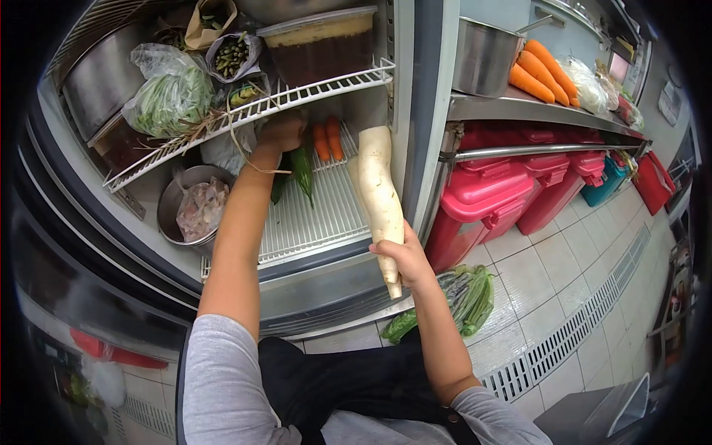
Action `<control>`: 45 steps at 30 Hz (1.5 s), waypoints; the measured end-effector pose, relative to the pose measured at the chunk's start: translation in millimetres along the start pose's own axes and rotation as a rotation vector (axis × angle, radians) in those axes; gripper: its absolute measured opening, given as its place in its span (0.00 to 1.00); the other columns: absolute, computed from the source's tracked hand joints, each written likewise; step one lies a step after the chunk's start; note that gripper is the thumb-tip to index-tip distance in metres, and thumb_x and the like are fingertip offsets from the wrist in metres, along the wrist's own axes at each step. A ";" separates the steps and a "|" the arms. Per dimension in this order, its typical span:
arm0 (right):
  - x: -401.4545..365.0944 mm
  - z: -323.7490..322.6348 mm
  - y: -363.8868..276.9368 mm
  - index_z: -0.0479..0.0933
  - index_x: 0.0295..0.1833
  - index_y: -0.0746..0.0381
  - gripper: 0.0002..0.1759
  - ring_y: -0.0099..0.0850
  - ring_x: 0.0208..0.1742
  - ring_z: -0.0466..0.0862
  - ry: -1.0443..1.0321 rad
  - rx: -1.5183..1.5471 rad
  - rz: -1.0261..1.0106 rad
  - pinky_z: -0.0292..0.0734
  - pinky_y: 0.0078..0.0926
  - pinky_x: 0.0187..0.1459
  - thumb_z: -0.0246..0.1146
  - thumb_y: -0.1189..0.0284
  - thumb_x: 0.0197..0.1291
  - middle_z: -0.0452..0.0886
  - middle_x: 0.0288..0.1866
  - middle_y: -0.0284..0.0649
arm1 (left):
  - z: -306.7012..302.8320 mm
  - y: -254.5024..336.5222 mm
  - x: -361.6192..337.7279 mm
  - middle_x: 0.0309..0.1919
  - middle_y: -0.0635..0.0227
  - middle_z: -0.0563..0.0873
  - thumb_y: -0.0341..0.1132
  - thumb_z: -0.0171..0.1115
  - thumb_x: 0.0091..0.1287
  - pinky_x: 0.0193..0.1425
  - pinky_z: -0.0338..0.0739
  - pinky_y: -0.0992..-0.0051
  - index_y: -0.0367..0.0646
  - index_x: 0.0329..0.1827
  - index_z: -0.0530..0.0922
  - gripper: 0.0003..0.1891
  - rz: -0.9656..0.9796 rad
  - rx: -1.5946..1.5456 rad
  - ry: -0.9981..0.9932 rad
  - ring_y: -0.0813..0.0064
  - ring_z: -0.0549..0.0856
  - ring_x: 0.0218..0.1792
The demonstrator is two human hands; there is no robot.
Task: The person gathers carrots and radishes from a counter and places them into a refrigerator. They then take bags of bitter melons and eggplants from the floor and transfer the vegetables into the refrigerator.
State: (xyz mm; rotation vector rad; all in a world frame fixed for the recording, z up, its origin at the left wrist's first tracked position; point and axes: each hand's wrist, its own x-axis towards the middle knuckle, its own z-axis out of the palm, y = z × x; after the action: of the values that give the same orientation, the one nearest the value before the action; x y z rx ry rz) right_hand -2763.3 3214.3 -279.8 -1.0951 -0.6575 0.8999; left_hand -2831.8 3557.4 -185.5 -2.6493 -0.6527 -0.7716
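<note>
A black apron (334, 386) is closest. The white radish (378, 193) is long, pale and smooth. It stands upright at the open fridge, just in front of the lower wire shelf (311, 215). The right hand (404, 259) wraps tight round its thin bottom end. The left arm reaches straight in under the top shelf. The left hand (282, 133) curls above dark green vegetables (302, 169), beside two carrots (326, 139). I cannot tell if it grips them.

Wire shelf (311, 215), carrots (327, 139), green vegetable (302, 169)
</note>
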 end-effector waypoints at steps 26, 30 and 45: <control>8.1 15.5 -5.5 0.70 0.52 0.65 0.28 0.25 0.31 0.76 0.055 -0.012 0.036 0.73 0.23 0.32 0.66 0.79 0.40 0.76 0.35 0.36 | -2.9 112.2 -36.9 0.44 0.44 0.82 0.43 0.52 0.63 0.54 0.76 0.66 0.34 0.44 0.81 0.20 -0.357 -0.169 -0.503 0.54 0.82 0.50; 33.6 29.0 -17.8 0.70 0.51 0.65 0.26 0.26 0.33 0.75 0.023 -0.020 0.035 0.72 0.24 0.35 0.66 0.75 0.41 0.75 0.34 0.36 | -17.5 81.8 -86.4 0.39 0.45 0.84 0.51 0.54 0.61 0.43 0.77 0.62 0.31 0.43 0.79 0.26 -0.417 -0.418 -0.224 0.54 0.85 0.40; 234.8 89.7 -13.6 0.67 0.60 0.61 0.31 0.48 0.58 0.75 0.433 -1.151 -0.138 0.73 0.37 0.57 0.66 0.65 0.48 0.71 0.61 0.51 | -36.5 33.4 -106.5 0.32 0.36 0.80 0.47 0.55 0.60 0.46 0.72 0.55 0.29 0.33 0.79 0.23 -0.694 -0.686 0.175 0.42 0.80 0.40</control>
State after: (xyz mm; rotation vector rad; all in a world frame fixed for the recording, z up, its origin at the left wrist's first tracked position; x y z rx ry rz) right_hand -2716.7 3457.0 -232.0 -2.1470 -0.8806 0.0618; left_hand -2910.7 3478.2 -221.5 -2.8550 -1.5175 -1.6429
